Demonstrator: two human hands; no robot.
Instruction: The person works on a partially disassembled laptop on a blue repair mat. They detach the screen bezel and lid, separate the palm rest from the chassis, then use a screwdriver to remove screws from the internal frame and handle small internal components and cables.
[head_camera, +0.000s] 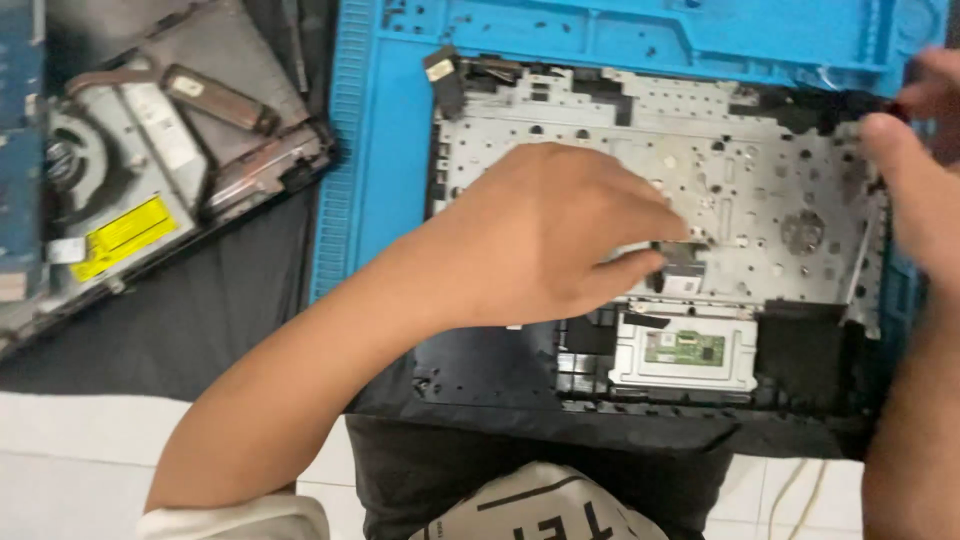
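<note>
An opened laptop shell (760, 200) lies on a blue work mat (380, 150), its silver metal backing plate facing up and a touchpad board (685, 350) near the front. My left hand (545, 235) rests on the plate's middle, thumb and fingers pinching at a small dark ribbon connector (680, 258). My right hand (915, 170) is at the shell's right edge, blurred, fingers curled by the far right corner around a dark part with a bit of red; what it grips is unclear.
A removed laptop part with a fan, a heat pipe and a yellow label (150, 170) lies at the left on dark cloth (220, 310). White floor tiles (70, 470) show at the bottom. My knees and shirt are below the mat.
</note>
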